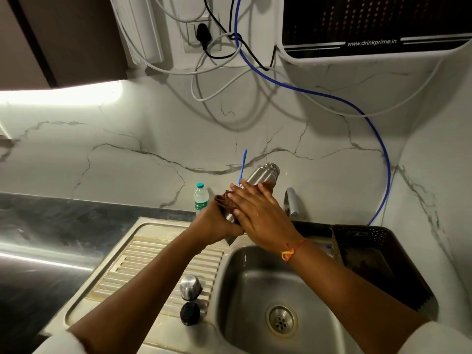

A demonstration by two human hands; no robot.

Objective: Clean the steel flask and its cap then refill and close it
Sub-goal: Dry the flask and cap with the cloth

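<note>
Right hand [258, 215]: fingers straight and together, laid flat over a brown cloth [224, 203], pressing it onto the steel flask [263, 175]. The thumb is hidden beneath and may hook under the body; I can't confirm that.
Left hand [217, 226]: curled round the flask's lower end, clamped on it.
Flask: held in the air, tilted, open threaded mouth pointing far and right, over the far-left rim of the sink [245, 290].

Step, as judged: wiping the outer wall.
- Use the left hand as anchor and turn the flask a little between strokes, so the cloth meets the whole round.
- Carry strokes up to the shoulder and threads.
- Wet steel probably slips, so don't slacken the base grip.
- Work over the basin so drips fall in.

Cap [190, 287]: steel dome standing on the ribbed drainboard [143, 254], left of the basin. A black stopper [190, 313] sits just nearer. Neither is in hand.

Beyond:
- plastic water bottle [201, 198] at the marble wall
- tap [292, 201] right of the hands
- dark basket [370, 238] on the sink's right side
- water purifier [370, 26] mounted far right, with a blue tube [357, 103] looping down the wall
- dark counter [51, 221] to the left
</note>
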